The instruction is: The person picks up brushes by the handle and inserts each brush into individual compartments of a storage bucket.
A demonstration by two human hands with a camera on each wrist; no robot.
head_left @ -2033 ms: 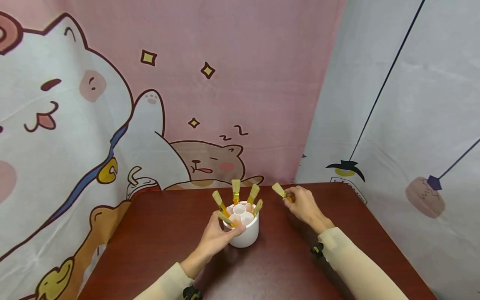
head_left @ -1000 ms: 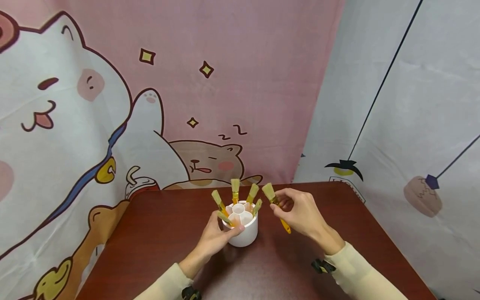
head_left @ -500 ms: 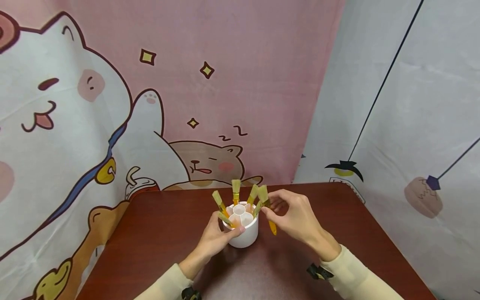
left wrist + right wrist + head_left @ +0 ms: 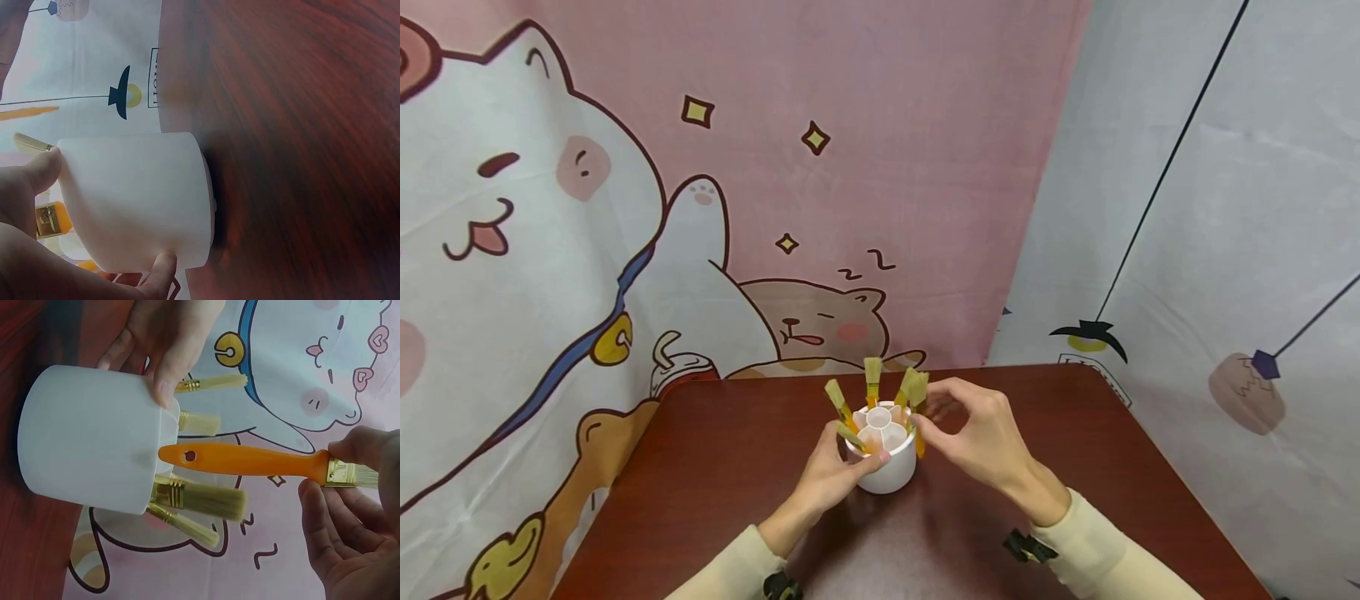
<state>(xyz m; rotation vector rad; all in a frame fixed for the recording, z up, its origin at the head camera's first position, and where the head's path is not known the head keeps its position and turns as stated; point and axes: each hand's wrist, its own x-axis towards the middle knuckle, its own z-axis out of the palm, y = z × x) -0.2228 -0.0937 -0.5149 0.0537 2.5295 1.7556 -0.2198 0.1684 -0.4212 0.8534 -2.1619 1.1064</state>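
Note:
A white round brush holder with petal-shaped compartments stands on the table, several paintbrushes leaning out of it bristles up. My left hand grips its left side, the thumb at the near rim. In the right wrist view a paintbrush with an orange handle hangs from my right hand, pinched at its gold ferrule between thumb and fingers. Its handle end is close to the holder's rim; whether it touches cannot be told. Among the brushes in the holder, a wide one shows its bristles beside the held brush.
The dark red-brown table has its far edge against a cloth backdrop printed with cartoon cats. Another printed cloth hangs at the right. Cream sleeves and dark wrist straps are on both arms.
My right hand has moved left from the right of the table to the holder, turning the paintbrush from slanted to nearly upright. My left hand stays on the holder.

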